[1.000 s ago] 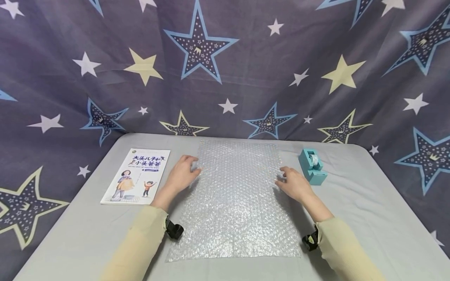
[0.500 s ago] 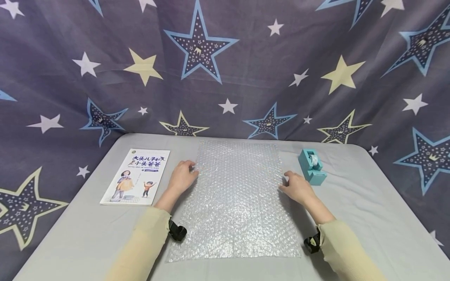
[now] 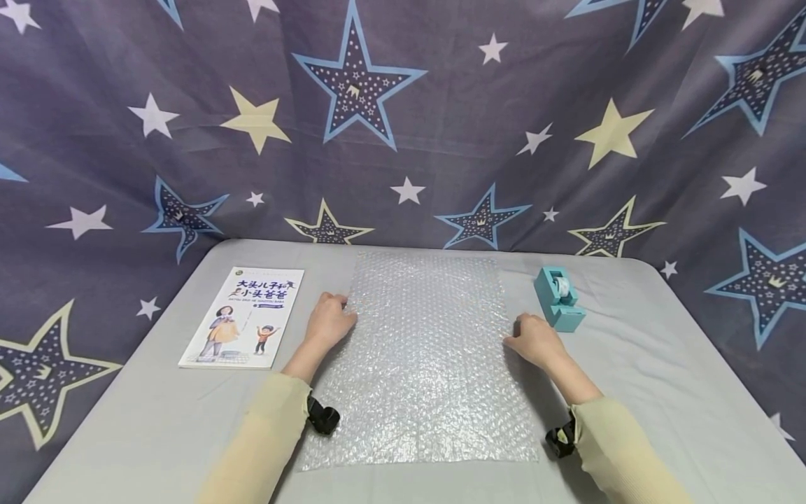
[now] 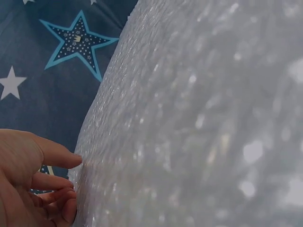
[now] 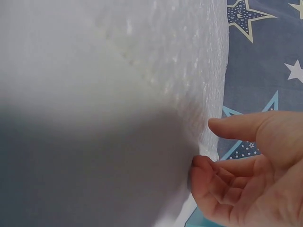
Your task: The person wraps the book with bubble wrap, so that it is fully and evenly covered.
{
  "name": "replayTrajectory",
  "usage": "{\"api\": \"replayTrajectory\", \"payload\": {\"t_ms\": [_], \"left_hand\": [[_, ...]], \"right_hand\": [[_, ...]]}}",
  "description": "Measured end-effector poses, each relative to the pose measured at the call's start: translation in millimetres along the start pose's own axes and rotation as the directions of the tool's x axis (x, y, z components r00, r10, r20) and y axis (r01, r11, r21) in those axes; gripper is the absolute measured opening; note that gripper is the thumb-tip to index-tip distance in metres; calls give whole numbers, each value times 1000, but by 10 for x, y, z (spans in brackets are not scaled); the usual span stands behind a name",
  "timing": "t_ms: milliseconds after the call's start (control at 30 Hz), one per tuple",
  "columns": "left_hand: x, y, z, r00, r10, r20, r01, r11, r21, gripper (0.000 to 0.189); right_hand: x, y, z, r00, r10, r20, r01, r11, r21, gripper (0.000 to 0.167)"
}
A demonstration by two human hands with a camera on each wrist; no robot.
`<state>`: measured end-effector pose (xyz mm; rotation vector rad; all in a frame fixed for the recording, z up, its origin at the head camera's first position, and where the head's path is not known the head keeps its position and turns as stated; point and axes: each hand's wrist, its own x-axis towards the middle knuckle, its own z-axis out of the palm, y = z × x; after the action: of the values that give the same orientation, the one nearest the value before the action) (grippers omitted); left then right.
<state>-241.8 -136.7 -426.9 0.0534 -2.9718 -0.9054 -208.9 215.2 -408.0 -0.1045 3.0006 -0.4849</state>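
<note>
A sheet of bubble wrap (image 3: pixel 428 364) lies flat in the middle of the table. At its left edge is my left hand (image 3: pixel 329 322); in the left wrist view the thumb (image 4: pixel 66 157) and bent fingers reach the wrap's edge, with a gap between them. My right hand (image 3: pixel 536 341) is by the right edge. In the right wrist view its thumb (image 5: pixel 236 127) stands apart from the bent fingers, whose tips are down by the edge. Neither hand plainly grips the wrap. Some fingertips are hidden in the head view.
A white picture book (image 3: pixel 242 318) lies left of the left hand. Beyond the right hand stands a teal tape dispenser (image 3: pixel 557 301) with a roll of tape in it. A grey cloth (image 3: pixel 642 364) covers the table, and a star-patterned curtain (image 3: pixel 390 175) hangs behind.
Both hands have moved a little toward me along the wrap's side edges, and their fingers have lowered and bent more. The wrap, book and tape dispenser stay where they were.
</note>
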Motion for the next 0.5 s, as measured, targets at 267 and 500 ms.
{"api": "replayTrajectory", "payload": {"t_ms": [267,500], "left_hand": [[6,-11,17,1000,11,12,-11,1000,16,43],[8,0,15,1000,1,27,-2,999,38,46]], "right_hand": [[-15,-3,26,1000,-14,-16,14,1000,1,33],[-5,-20,36,999,-10,-31,11,1000,23,39]]}}
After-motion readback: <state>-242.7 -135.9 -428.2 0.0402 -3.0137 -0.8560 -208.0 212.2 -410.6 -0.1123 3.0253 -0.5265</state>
